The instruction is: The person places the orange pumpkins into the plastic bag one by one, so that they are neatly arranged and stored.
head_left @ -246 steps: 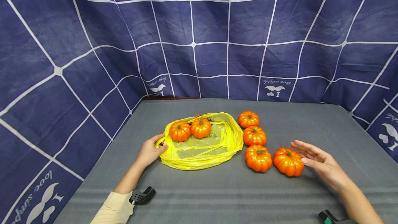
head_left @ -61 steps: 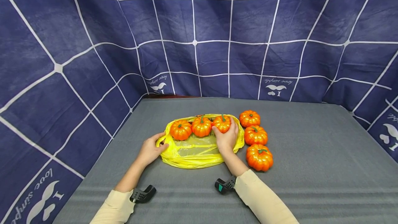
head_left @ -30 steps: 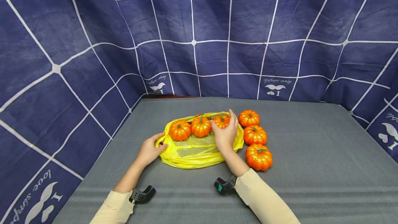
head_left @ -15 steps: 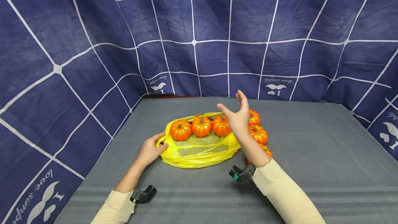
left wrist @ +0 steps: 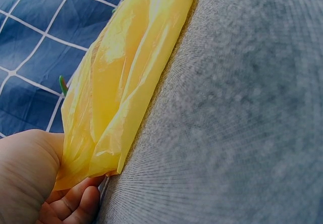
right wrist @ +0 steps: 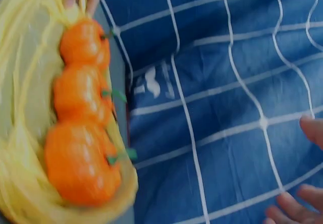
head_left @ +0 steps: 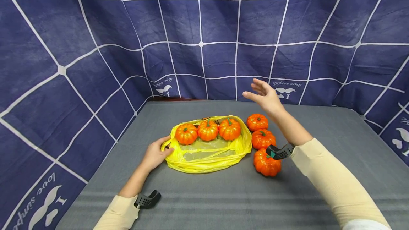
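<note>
A yellow plastic bag [head_left: 204, 167] lies with its mouth spread wide on the grey table. My left hand [head_left: 155, 155] pinches the bag's left edge between thumb and fingers; the left wrist view shows the film [left wrist: 126, 72] running from that grip. Inside, along the far side, sit three small orange pumpkins: a left one [head_left: 186, 133], a middle one [head_left: 208, 130] and a right one [head_left: 229, 129]. My right hand [head_left: 266, 98] is raised above the table's back, fingers apart, holding nothing. In the right wrist view its fingertips [right wrist: 292, 209] show at the right edge.
Outside the bag's right side, three more pumpkins stand in a column: a far one [head_left: 257, 122], a middle one [head_left: 263, 139] and a near one [head_left: 267, 163], partly covered by the wrist camera [head_left: 279, 151]. A blue checked curtain [head_left: 217, 59] hangs behind the grey table [head_left: 204, 201].
The right hand brought a fourth pumpkin from the right into the bag, let go of it, then lifted up and to the right. The left hand kept its hold on the bag.
</note>
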`<action>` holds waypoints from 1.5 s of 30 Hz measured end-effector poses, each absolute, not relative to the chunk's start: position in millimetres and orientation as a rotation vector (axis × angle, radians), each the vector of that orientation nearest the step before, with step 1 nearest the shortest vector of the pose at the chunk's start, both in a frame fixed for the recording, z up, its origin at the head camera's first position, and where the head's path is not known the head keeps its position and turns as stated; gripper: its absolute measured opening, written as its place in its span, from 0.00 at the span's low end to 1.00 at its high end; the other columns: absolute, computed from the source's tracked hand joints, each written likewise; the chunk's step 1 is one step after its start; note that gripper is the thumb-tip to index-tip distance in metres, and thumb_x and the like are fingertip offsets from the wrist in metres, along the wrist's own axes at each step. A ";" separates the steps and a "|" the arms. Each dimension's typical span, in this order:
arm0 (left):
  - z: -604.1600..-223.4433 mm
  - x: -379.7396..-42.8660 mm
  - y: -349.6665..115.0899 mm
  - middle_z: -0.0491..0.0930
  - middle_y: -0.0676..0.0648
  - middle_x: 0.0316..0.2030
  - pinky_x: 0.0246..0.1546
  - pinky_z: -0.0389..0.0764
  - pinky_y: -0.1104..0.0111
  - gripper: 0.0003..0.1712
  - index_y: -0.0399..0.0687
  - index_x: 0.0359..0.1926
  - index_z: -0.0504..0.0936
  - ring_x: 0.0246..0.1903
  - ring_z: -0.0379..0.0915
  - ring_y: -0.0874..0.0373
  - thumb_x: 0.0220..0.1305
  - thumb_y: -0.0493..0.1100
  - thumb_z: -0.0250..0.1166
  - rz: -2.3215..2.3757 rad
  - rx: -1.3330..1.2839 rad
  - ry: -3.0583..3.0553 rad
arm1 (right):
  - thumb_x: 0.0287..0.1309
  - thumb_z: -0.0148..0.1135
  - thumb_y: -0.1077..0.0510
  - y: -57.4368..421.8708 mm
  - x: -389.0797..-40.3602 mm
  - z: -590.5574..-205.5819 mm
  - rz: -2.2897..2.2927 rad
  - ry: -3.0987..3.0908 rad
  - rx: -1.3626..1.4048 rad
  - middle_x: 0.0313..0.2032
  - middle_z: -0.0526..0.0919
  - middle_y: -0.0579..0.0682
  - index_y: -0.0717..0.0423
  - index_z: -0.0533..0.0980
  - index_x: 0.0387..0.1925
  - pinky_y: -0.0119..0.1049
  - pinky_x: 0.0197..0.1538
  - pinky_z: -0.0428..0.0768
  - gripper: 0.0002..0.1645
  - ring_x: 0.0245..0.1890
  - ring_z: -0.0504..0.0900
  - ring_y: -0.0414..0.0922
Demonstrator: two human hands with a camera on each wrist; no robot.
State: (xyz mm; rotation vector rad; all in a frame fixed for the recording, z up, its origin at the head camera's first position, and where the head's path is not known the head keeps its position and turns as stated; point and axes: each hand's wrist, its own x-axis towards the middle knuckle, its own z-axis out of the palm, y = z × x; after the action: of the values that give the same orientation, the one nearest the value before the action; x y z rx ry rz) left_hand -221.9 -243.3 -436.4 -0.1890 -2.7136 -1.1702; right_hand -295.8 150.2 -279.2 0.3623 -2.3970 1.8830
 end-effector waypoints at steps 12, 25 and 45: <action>-437.6 -222.0 -242.9 0.75 0.30 0.57 0.57 0.70 0.47 0.30 0.27 0.61 0.73 0.57 0.70 0.36 0.60 0.37 0.67 -1.162 -0.196 -2.708 | 0.67 0.58 0.61 207.7 -327.1 -304.6 2.210 -2.360 0.621 0.59 0.74 0.49 0.59 0.63 0.69 0.41 0.70 0.57 0.32 0.60 0.71 0.43; -434.9 -221.1 -243.2 0.76 0.31 0.56 0.55 0.72 0.49 0.28 0.28 0.61 0.73 0.55 0.72 0.39 0.61 0.37 0.67 -1.167 -0.173 -2.709 | 0.64 0.60 0.63 238.2 -341.6 -364.9 2.096 -2.547 0.581 0.62 0.72 0.50 0.62 0.62 0.69 0.55 0.70 0.53 0.34 0.63 0.69 0.46; -438.4 -223.3 -243.6 0.75 0.31 0.56 0.54 0.72 0.49 0.29 0.28 0.61 0.73 0.56 0.72 0.39 0.60 0.37 0.67 -1.182 -0.186 -2.704 | 0.61 0.64 0.58 246.3 -350.6 -409.5 1.865 -2.836 0.604 0.70 0.56 0.67 0.63 0.53 0.74 0.56 0.67 0.57 0.46 0.67 0.58 0.62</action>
State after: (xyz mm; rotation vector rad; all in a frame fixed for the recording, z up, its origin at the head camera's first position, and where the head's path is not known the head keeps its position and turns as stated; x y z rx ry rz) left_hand -223.3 -243.6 -438.4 -0.1860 -2.7035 -1.1820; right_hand -350.6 246.3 -409.5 0.6044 -2.8360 1.8655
